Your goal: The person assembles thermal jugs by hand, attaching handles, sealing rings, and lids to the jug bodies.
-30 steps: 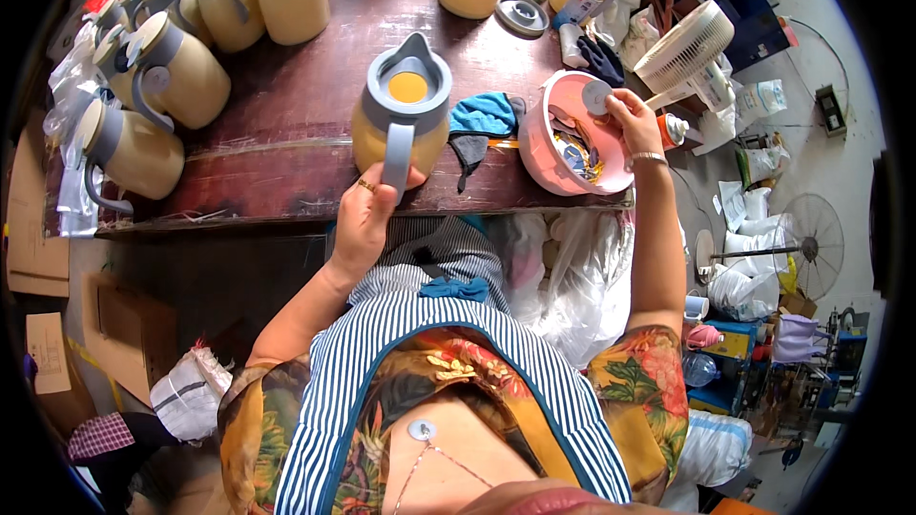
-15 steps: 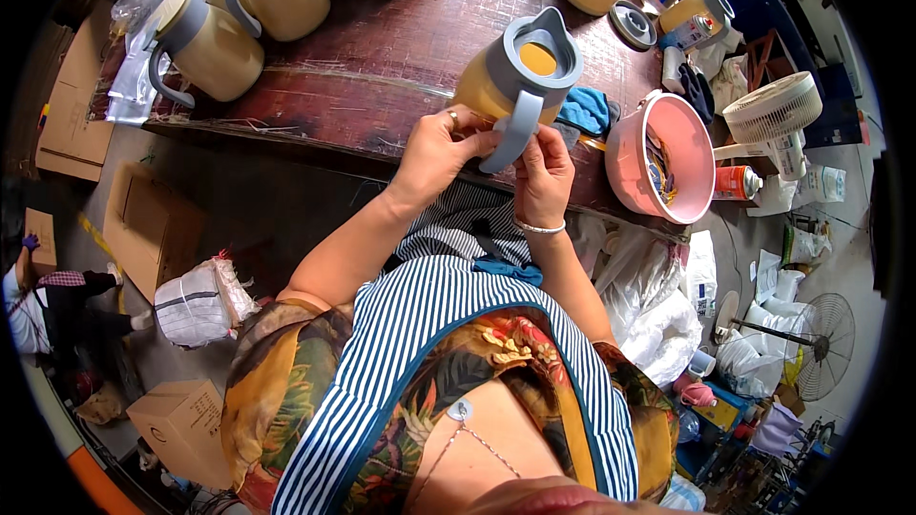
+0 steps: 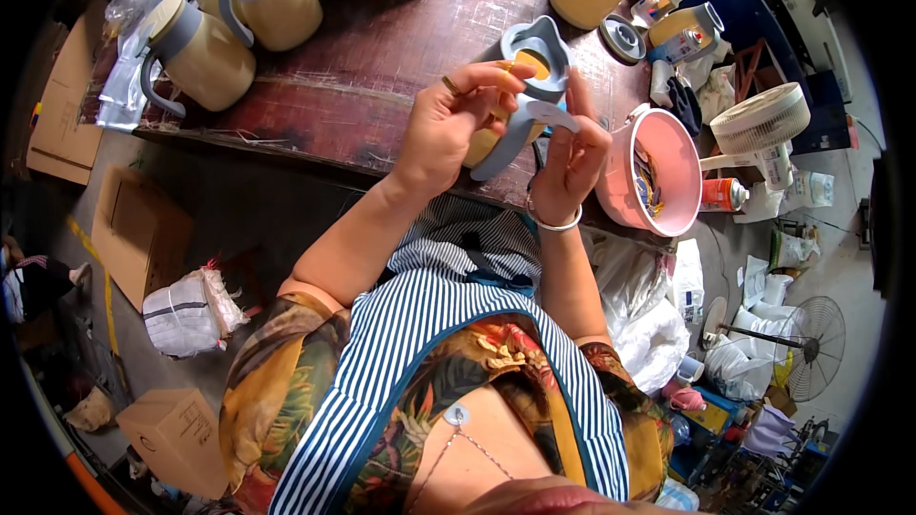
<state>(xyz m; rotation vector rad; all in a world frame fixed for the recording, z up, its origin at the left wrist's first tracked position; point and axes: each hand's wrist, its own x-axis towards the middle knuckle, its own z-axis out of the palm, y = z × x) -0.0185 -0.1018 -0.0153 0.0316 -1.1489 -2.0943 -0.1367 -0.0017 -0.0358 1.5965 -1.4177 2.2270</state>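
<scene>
We see first the largest thing, a dark red-brown wooden table (image 3: 334,86), its surface scratched, in front of the person. To its right, we find a white plastic fan (image 3: 760,119) with a round grille. Nearer to us, at the table's right front corner, is a pink plastic basin (image 3: 618,170) with a tangle of thin cords inside. At the left side of the table stand several cream jugs with grey collars and handles (image 3: 202,59).

Just before the person, at the front edge of the table, is 1 cream jug with grey rim and grey curved handle (image 3: 509,143), its handle toward us. Well behind it, we notice a round grey plastic lid (image 3: 622,40).

The left hand (image 3: 441,129) is raised beside the jug's mouth, with thumb and fingers bent close together; we cannot tell if they grasp something thin. The right hand (image 3: 570,160) is at the other side of the handle, and its thumb and fingers pinch the smallest thing, 1 pale grey flat tag (image 3: 552,115), which lies over the handle's top in our view.
</scene>
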